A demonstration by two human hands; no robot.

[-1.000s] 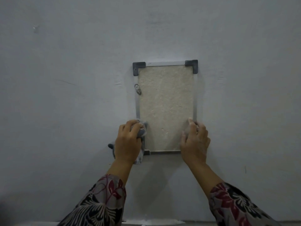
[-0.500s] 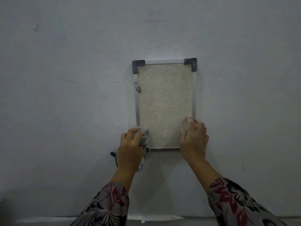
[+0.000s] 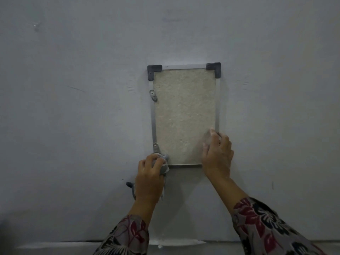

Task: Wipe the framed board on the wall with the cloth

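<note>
A beige framed board (image 3: 184,115) with a thin metal frame and dark plastic top corners hangs on the grey wall. My left hand (image 3: 150,178) grips a bunched grey cloth (image 3: 163,165) and presses it against the board's lower left corner. Loose ends of the cloth hang below that hand. My right hand (image 3: 218,155) holds the board's lower right corner, fingers curled over the right frame edge. Both lower corners are hidden by my hands.
Two small metal brackets (image 3: 153,95) sit on the left frame edge, the lower bracket (image 3: 156,147) just above the cloth. The grey wall (image 3: 73,107) spreads bare all around. A pale ledge (image 3: 176,242) runs along the bottom of the view.
My left hand has slid the cloth down the left frame edge to the lower left corner, uncovering the lower bracket. My right hand has stayed on the lower right corner.
</note>
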